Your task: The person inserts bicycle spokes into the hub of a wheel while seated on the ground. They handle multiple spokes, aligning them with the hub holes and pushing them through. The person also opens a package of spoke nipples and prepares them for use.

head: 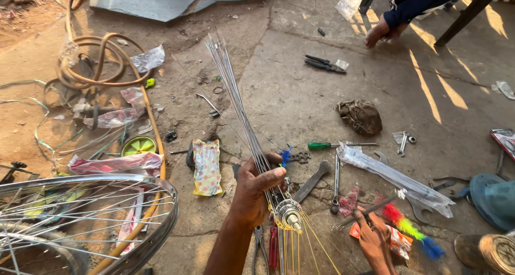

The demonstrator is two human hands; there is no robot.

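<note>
My left hand (252,192) grips a bundle of thin metal spokes (233,92) that fans upward and away from me. Their lower ends sit in a silver wheel hub (288,213) just below my thumb, and more spokes with yellowish ends spread down from the hub. My right hand (373,240) is lower right, fingers pinched on a dark thin tool or spoke (370,210) that points toward the hub. A bright red, yellow, green and blue brush-like piece (410,229) lies just beyond that hand.
A spoked wheel rim (91,216) lies at lower left beside a coiled hose (94,60). Pliers (324,64), a green-handled screwdriver (332,145), wrenches (335,181), a rag (360,116) and plastic wrappers (394,176) litter the concrete. Another person's hand (382,32) rests at top right.
</note>
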